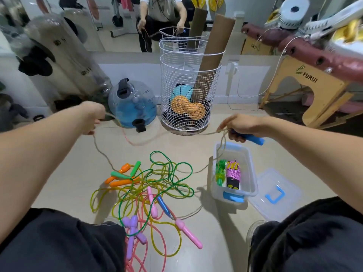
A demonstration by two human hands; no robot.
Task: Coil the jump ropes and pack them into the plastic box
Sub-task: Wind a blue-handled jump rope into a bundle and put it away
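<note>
Beige floor (216, 242), my left hand (94, 118) pinching tan rope (110, 163), right hand (241, 125) gripping its blue handle (253, 139), plastic box (253, 173) at four o'clock of rope tangle (149, 185).

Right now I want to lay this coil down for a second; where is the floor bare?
Bare tile lies between the white wire basket and the clear plastic box, and left of the tangled coloured jump ropes. Crowded: the rope pile and the box's clear lid.

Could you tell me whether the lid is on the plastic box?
No, the lid lies on the floor beside the open plastic box.
</note>
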